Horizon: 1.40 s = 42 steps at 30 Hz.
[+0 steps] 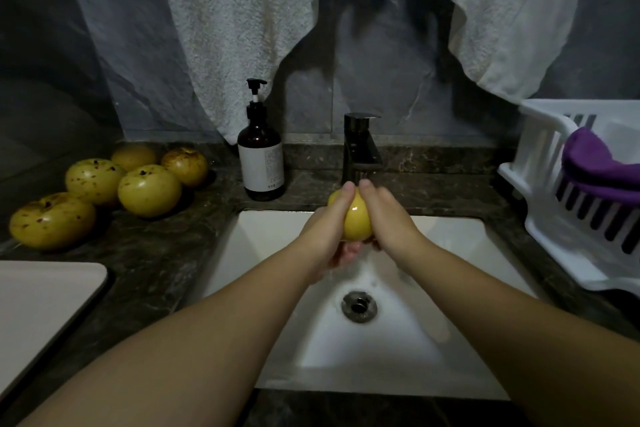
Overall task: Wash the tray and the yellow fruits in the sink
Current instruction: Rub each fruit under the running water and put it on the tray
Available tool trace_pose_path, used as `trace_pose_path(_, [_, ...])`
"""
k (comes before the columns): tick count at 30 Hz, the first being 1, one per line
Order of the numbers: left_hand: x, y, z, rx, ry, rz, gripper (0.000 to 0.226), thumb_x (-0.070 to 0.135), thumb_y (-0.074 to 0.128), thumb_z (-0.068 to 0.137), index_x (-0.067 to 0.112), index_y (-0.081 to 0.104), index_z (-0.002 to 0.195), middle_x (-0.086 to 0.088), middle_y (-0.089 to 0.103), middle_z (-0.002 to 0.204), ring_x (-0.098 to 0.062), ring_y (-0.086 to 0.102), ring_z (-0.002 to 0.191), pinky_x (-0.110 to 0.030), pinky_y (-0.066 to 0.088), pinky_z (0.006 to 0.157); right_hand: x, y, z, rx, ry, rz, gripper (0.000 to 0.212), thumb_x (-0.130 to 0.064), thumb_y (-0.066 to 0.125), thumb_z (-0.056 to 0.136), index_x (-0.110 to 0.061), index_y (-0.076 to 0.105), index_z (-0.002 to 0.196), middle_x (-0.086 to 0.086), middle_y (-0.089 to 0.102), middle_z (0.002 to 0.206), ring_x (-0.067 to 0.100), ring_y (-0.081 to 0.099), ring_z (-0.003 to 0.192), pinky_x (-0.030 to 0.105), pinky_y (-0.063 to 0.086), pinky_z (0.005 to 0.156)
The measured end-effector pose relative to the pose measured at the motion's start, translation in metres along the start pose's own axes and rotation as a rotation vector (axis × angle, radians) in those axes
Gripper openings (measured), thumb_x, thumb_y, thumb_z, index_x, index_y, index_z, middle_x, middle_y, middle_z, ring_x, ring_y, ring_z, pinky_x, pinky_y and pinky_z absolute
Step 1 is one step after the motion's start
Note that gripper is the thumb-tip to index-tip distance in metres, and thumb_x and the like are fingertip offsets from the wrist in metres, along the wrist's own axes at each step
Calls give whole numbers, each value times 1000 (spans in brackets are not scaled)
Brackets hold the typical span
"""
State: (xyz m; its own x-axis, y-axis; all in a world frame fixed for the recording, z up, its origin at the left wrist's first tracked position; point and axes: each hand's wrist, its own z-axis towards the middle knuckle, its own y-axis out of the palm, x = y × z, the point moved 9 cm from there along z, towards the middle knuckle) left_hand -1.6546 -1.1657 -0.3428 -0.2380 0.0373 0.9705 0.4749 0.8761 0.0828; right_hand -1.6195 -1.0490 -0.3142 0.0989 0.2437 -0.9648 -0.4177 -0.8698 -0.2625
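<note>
A wet yellow fruit [356, 218] is held over the white sink [270, 246], just below the dark faucet [360, 149]. My left hand [327, 232] cups it from the left and below, and my right hand [388, 218] wraps it from the right. Several more yellow fruits with brown spots [149, 189] lie on the dark counter to the left. A pale tray [41, 305] lies at the lower left, partly cut off by the frame edge.
A brown pump bottle [260, 163] stands left of the faucet. A white dish rack [540, 198] holding a purple cloth [599, 166] sits on the right. Two white towels [242, 28] hang on the grey wall. The drain [358, 306] lies mid-basin.
</note>
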Motion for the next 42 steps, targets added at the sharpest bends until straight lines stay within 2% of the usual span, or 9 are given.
trace_pose_path(3, [5,-1,2,51,69,-11,79,81,64,77,23,55,129,-13,75,91,-22,69,67,-31,52,59,14,8,-3,-60,243,125,72,-84,39,85,-20,64,104,9,65,74,18,61,54,24,40,46])
trace_pose_path(7, [-2,3,0,-38,-36,-53,88,91,61,64,28,59,125,-7,74,76,-16,68,59,-27,52,56,-9,-3,-1,41,-108,-118,41,-69,43,95,-33,59,105,0,67,101,15,66,86,27,45,59])
trace_pose_path(12, [4,-4,4,40,80,-37,65,77,67,81,35,54,129,-12,74,92,-22,70,61,-28,52,57,4,4,3,-2,100,-14,47,-69,35,96,-31,61,106,7,67,96,21,67,78,28,47,55])
trace_pose_path(16, [-2,3,1,-49,-19,-27,80,85,59,80,23,60,130,-7,69,77,-16,64,58,-25,49,53,-14,-4,1,51,-206,-198,30,-60,40,100,-35,57,96,1,64,105,18,63,96,37,49,76])
trace_pose_path(25, [0,4,-1,-56,-28,-43,91,87,63,73,9,69,120,-7,67,71,-14,59,57,-27,48,55,-11,-3,2,49,-158,-138,35,-66,39,99,-35,57,98,2,65,99,19,67,85,31,50,62])
trace_pose_path(30, [11,-6,1,82,114,36,74,81,71,62,29,57,113,-7,74,94,-19,68,65,-30,56,59,6,4,2,-15,159,93,48,-67,32,99,-27,58,107,10,65,86,18,60,54,24,44,43])
trace_pose_path(34, [3,5,0,-84,16,-37,72,83,72,62,33,56,110,-3,71,67,-15,61,54,-25,49,53,-12,-4,-2,63,-167,-198,36,-56,36,104,-27,56,113,9,63,110,25,65,94,49,59,80])
trace_pose_path(39, [10,0,4,-22,114,-64,67,72,76,66,38,58,120,-10,74,97,-21,67,61,-27,48,54,1,4,1,6,63,10,40,-68,32,100,-35,54,107,9,66,102,22,66,77,23,47,45])
trace_pose_path(42, [3,7,0,-118,29,-73,69,78,70,69,33,68,121,-7,72,79,-17,66,59,-24,47,52,-8,-1,4,51,-138,-192,39,-64,35,101,-32,55,111,6,64,109,19,65,90,34,56,66])
